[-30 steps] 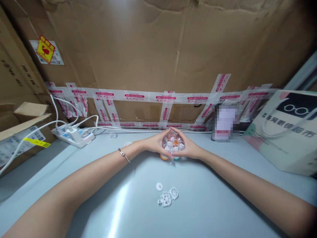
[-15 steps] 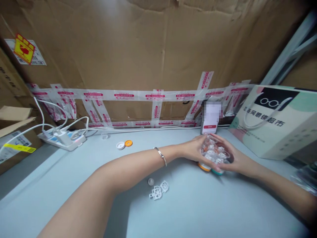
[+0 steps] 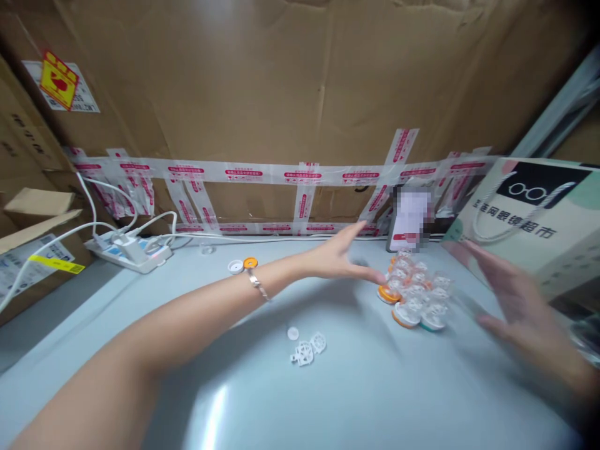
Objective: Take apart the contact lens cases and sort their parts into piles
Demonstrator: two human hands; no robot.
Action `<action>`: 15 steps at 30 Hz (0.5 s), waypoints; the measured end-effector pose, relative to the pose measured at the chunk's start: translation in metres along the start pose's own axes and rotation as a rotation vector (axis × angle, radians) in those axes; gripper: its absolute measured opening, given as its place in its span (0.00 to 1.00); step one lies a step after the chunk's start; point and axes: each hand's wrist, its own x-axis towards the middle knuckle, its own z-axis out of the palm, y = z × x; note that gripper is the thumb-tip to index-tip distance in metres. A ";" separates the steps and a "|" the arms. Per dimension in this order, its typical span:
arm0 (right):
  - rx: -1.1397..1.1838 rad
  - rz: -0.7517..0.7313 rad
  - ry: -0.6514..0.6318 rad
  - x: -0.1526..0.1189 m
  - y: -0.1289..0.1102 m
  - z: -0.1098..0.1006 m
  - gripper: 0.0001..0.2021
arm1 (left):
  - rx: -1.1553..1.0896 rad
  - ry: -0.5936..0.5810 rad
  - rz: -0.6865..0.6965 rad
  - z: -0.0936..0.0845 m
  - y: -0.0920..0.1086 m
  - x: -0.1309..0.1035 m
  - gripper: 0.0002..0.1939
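Observation:
A cluster of small clear-topped plastic pieces (image 3: 412, 290) with white, orange and teal bases stands on the right of the table. My left hand (image 3: 340, 256) is just left of the cluster, thumb and fingers spread, holding nothing; its thumb tip is close to the nearest pieces, and I cannot tell if it touches. To the right of the cluster, my right hand (image 3: 515, 306) is apart from it, blurred, with thumb and fingers apart and nothing in it. White openwork plastic parts (image 3: 307, 351) and a small white disc (image 3: 293, 334) lie in front of my left forearm.
A phone (image 3: 409, 219) leans upright behind the cluster. A paper bag (image 3: 525, 225) stands at the right. Behind my left forearm lie a white ring (image 3: 235, 267) and an orange ring (image 3: 250, 263). A power strip (image 3: 135, 253) with white cables sits at the left, before a large cardboard box (image 3: 210, 94).
Both hands have let go of the cluster and spread apart, the left moving left and the right moving right. The pieces now stand uncovered. The view has shifted slightly.

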 end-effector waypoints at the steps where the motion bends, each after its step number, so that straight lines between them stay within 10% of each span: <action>1: 0.018 -0.069 0.064 -0.002 -0.016 0.004 0.30 | -0.006 0.046 0.001 -0.011 0.000 -0.017 0.51; 4: -0.064 -0.220 0.009 -0.002 -0.062 0.031 0.16 | 0.004 0.132 -0.010 -0.031 -0.003 -0.074 0.35; 8: -0.022 -0.112 -0.494 0.008 -0.096 0.085 0.09 | 0.166 0.017 -0.018 -0.030 -0.007 -0.138 0.20; 15: 0.110 -0.067 -0.838 0.022 -0.110 0.127 0.18 | 0.179 -0.107 -0.016 -0.012 -0.008 -0.160 0.16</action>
